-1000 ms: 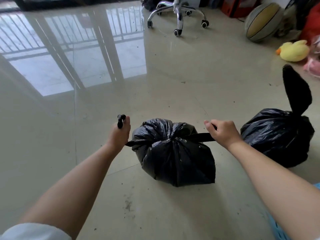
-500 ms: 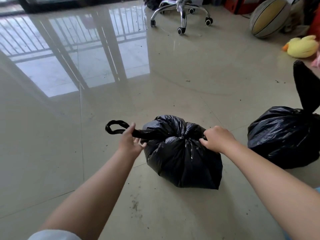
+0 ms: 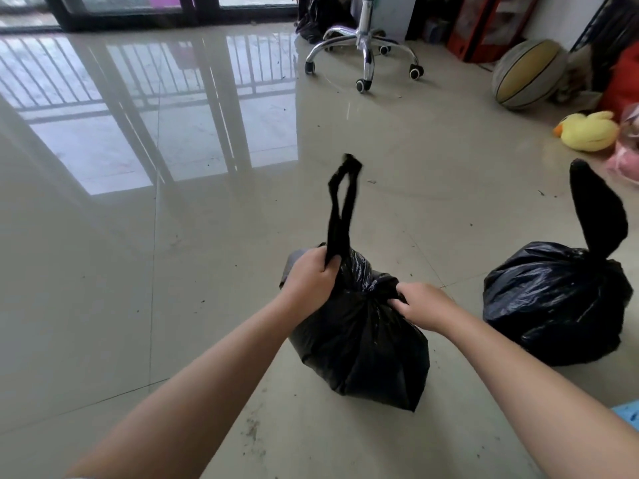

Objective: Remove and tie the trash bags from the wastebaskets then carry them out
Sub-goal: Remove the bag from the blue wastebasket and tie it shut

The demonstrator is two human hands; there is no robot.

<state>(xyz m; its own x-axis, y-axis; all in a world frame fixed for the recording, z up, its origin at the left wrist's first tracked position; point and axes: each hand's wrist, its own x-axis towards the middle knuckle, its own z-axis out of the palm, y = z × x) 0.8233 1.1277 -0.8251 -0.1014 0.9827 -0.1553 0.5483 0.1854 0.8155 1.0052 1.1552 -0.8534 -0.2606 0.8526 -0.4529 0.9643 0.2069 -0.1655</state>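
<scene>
1. Floor (image 3: pixel 103 305): glossy beige tile, window bars reflected on the far left side, specks of dirt near my arms.
2. My left hand (image 3: pixel 309 283): fist curled round the base of a black handle loop (image 3: pixel 342 209), which sticks up above my knuckles. Firm grip, no slack visible.
3. Near trash bag (image 3: pixel 359 344): black, full, sitting on the floor between my forearms, neck gathered at the top.
4. My right hand (image 3: pixel 423 305): fingers curled into the gathered plastic at the bag's neck, pinching it. The other handle is hidden under them; can't tell how it runs.
5. Office chair base (image 3: pixel 363 53): chrome legs on castors, far side of the room.
6. Second trash bag (image 3: pixel 556 302): black, on the floor right of the first, apart from it, one flap standing up.
7. Basketball (image 3: pixel 527 74) and yellow plush duck (image 3: pixel 587 131): far right by the wall.
</scene>
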